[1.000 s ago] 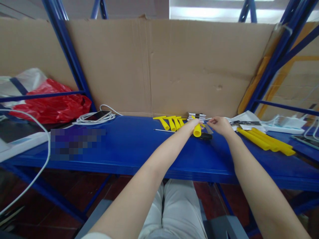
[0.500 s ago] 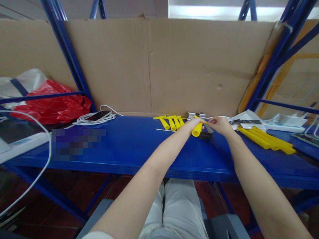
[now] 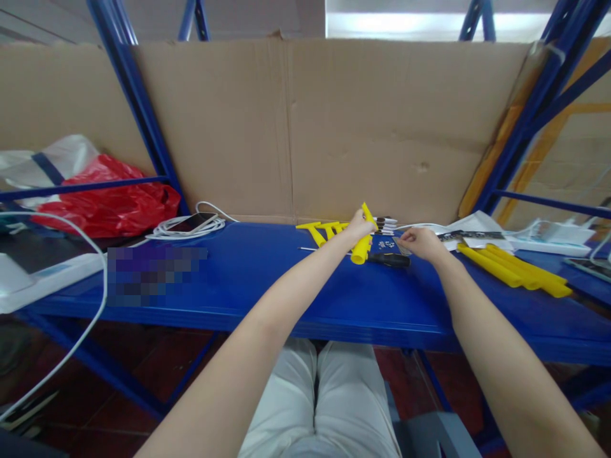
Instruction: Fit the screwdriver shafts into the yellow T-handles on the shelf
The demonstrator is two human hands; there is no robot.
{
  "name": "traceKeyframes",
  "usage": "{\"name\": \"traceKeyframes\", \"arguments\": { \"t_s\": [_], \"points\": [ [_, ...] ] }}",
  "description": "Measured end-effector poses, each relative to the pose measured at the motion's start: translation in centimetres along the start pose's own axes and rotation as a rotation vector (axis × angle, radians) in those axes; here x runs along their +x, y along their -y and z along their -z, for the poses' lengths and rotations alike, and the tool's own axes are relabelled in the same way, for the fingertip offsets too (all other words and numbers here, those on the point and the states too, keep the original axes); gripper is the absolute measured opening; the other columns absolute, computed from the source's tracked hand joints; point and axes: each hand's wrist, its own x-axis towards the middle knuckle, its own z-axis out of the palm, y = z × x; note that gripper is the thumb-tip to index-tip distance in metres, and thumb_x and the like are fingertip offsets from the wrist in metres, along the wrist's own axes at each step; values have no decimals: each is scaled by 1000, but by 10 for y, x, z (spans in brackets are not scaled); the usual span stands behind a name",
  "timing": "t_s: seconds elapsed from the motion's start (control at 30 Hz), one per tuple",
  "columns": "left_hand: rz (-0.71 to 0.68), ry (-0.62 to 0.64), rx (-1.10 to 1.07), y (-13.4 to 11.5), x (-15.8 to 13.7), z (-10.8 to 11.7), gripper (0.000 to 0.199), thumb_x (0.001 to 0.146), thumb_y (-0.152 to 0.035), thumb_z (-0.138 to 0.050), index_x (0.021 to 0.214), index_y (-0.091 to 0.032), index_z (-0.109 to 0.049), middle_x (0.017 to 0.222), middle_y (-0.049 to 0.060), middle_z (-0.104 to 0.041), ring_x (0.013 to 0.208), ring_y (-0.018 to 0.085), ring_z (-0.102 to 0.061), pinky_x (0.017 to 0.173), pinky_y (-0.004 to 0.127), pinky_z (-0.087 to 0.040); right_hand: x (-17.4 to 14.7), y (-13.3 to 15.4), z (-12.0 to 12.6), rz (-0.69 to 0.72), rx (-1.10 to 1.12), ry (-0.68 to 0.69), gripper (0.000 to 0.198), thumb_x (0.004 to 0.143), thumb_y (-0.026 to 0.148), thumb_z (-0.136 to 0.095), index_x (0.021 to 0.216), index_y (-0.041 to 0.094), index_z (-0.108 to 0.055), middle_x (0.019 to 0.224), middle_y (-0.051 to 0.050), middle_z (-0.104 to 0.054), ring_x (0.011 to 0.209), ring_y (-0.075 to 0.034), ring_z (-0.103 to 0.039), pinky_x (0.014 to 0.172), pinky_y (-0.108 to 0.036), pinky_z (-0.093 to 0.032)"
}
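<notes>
My left hand (image 3: 359, 222) is closed around a yellow T-shaped scraper handle (image 3: 361, 250), its hollow tube end pointing toward me. To the right, my right hand (image 3: 421, 242) has its fingertips pinched at a thin, flat, blade-like piece (image 3: 403, 248), partly hidden by the fingers. Between the hands lie small loose metal parts (image 3: 386, 245), too small to name. A screwdriver (image 3: 390, 260) with a black handle lies just below them, its shaft passing behind the left arm. More yellow T-shaped handles (image 3: 316, 235) lie in a row left of my left hand.
Yellow tubes (image 3: 515, 270) lie at the right beside white paper packaging (image 3: 470, 232). Small white packs (image 3: 386, 224) stand near the cardboard panel (image 3: 382, 127). Coiled white cable (image 3: 186, 228), a red plastic bag (image 3: 109, 197) and blue rack posts (image 3: 138, 102) are at the left.
My left hand has moved left and up with the yellow handle, apart from the right hand. This uncovers the small metal parts and more of the screwdriver. My right hand has barely moved.
</notes>
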Motion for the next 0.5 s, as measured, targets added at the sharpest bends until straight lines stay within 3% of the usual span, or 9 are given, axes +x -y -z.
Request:
{"name": "traceKeyframes", "arguments": {
  "t_s": [0.13, 0.27, 0.33, 0.5],
  "points": [
    [-313, -48, 369, 7, -20, 41, 77, 83, -8, -60, 154, -28, -37, 141, 10, -62, 104, 23, -71, 86, 32, -59, 6, -6, -6, -32, -49, 67, 10, 74, 29, -69, 67, 22, -73, 63, -3, -71, 65, -20, -67, 61, -27, -50],
    [-585, -23, 744, 20, -37, 77, 79, 84, -2, -51, 157, -32, -39, 160, 3, -47, 143, 25, -49, 114, 40, -45, 20, -9, -16, -12, -107, 132, 10, 69, 24, -71, 59, 24, -70, 55, 0, -65, 60, -18, -64, 59, -26, -50],
    [-641, 25, 914, 29, -43, 89, 80, 86, -1, -46, 158, -36, -38, 163, -2, -42, 147, 21, -44, 116, 41, -43, 27, -8, -19, 4, -135, 175, 12, 67, 22, -72, 55, 24, -69, 51, 1, -63, 58, -17, -63, 58, -25, -49],
    [-599, 48, 1171, 45, -49, 99, 81, 89, -2, -48, 159, -41, -35, 166, -4, -35, 145, 21, -47, 114, 39, -46, 43, -2, -23, -4, -168, 218, 15, 64, 17, -72, 52, 24, -68, 53, 0, -65, 63, -18, -65, 61, -25, -50]
  ]
}}
